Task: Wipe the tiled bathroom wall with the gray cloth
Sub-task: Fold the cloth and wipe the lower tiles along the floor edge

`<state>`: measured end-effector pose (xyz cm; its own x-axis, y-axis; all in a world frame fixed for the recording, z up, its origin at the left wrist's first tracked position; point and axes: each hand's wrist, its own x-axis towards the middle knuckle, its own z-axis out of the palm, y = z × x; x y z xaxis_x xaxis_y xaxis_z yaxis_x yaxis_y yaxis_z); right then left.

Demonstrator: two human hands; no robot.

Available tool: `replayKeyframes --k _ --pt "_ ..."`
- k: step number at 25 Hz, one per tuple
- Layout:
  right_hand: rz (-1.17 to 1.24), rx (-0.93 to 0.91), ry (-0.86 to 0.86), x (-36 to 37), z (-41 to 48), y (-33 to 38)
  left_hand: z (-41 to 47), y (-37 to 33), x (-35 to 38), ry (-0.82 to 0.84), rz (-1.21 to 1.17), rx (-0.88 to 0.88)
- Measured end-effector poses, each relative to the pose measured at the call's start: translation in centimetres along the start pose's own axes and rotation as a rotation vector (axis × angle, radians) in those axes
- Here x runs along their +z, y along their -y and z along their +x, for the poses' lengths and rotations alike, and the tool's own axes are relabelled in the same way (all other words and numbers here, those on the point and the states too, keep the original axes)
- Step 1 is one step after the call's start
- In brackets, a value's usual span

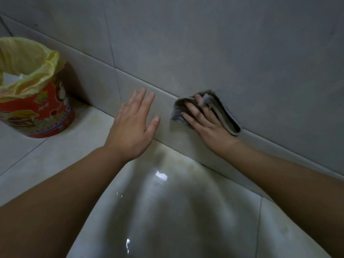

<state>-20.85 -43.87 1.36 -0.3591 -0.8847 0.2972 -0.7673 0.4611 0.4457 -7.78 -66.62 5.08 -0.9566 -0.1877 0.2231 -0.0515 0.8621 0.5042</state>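
The left hand (pixel 134 123) lies released, fingers straight and flat against the low band of the tiled wall (pixel 242 53) at frame centre. Just to its right, the right hand (pixel 206 123) presses the gray cloth (pixel 223 112) to the wall with straight fingers, one fold lapping over them. Pressed rather than gripped, the cloth could probably slip free on a fast stroke and drop to the floor (pixel 55 155). A wide sweep leftward might knock the lined bin (pixel 37 116) at the left of the frame.

Dim grey light, glare on glossy floor (pixel 160 175), soft blur, wide-angle bending
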Motion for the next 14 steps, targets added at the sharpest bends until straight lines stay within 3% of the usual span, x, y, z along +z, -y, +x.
replayKeyframes --k 5,8,11,14 --pt "0.068 -0.069 0.308 3.2 -10.3 -0.4 0.4 -0.1 1.5 0.036 0.018 0.025" --pt "0.121 0.035 0.185 -0.7 -11.5 -2.3 0.1 0.6 1.5 0.054 0.061 0.050" --pt "0.007 0.120 -0.087 -3.5 -4.5 -2.6 1.0 0.5 0.9 0.030 0.048 0.040" --pt "-0.019 0.125 -0.170 -2.0 2.9 -0.6 2.3 0.2 0.5 -0.027 0.012 -0.006"
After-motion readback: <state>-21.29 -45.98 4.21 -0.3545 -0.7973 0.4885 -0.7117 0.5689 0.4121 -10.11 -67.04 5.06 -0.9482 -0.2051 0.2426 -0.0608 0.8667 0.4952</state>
